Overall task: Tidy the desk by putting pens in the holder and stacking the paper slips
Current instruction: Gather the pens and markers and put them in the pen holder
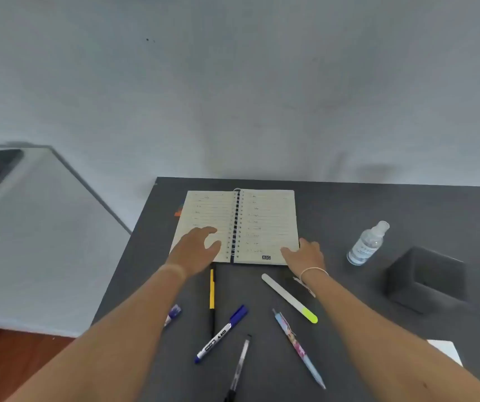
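Two hands reaching onto the open notebook (pixel 240 226) at the desk's (pixel 349 204) far side. Left hand (pixel 195 250) lying palm-down on the left page, fingers loosely spread, pinching nothing. Right hand (pixel 304 255) resting at the right page's near corner, fingers together and flat, thumb at the page edge; probably readying to shut or shift the book, clearing room.

Six pens lying loose nearer the body, none being held: yellow pen (pixel 211 297), marker (pixel 221 333), clear pen (pixel 238 367), patterned pen (pixel 298 348), highlighter (pixel 289 298), purple pen (pixel 173 314) half hidden under the left forearm. Holder (pixel 426 278) standing at right, apparently empty, beside the bottle (pixel 368 243). White slip (pixel 446 351) peeking out at the near right edge, not yet stacked.
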A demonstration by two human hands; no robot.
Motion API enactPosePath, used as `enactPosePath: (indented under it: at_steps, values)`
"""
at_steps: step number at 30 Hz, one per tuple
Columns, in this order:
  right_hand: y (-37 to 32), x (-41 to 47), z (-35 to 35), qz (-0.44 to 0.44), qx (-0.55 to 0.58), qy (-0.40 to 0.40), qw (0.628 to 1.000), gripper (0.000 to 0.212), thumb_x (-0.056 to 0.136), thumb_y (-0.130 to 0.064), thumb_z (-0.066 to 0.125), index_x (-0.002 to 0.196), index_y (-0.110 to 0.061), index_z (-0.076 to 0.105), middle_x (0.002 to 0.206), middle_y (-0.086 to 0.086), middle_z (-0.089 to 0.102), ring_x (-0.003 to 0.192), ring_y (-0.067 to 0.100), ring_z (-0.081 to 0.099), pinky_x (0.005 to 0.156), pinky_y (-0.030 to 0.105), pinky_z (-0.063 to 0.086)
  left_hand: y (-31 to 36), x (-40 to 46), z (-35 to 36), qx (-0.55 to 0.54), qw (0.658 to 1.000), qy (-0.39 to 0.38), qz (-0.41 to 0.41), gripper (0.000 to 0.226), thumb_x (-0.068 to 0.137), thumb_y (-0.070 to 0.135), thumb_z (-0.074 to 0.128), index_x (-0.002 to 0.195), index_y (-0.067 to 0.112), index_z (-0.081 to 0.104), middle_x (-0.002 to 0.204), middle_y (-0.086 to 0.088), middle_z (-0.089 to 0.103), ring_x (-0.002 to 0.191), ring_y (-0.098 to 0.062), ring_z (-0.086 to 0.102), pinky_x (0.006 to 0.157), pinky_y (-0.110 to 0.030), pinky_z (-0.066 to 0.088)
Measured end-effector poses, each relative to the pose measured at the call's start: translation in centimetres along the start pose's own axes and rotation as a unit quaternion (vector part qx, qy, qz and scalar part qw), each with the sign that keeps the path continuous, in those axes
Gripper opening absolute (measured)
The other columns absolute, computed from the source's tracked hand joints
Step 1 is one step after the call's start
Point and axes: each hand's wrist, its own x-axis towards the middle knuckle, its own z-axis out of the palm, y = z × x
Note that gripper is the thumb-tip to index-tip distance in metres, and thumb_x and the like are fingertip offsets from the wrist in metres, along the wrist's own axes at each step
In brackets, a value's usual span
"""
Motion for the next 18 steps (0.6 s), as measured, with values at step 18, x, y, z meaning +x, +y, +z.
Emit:
enactPosePath:
  at_steps: [18]
  values:
    - [-1.9,-0.4,2.3,0.013,-0.035,0.123,0.992,0.044,0.089,-0.03,0.048,0.129,-0.011,0.049,0.133,0.011,0.042,0.122,0.03,0.039,0.099,0.038,0.037,-3.1,4.8,-0.2,-0.046,0.997,-0.055,0.008,0.044,0.092,0.035,0.046,0.135,0.024,0.042,0.139,-0.003,0.045,0.124,-0.02,0.046,0.093,-0.027,0.038]
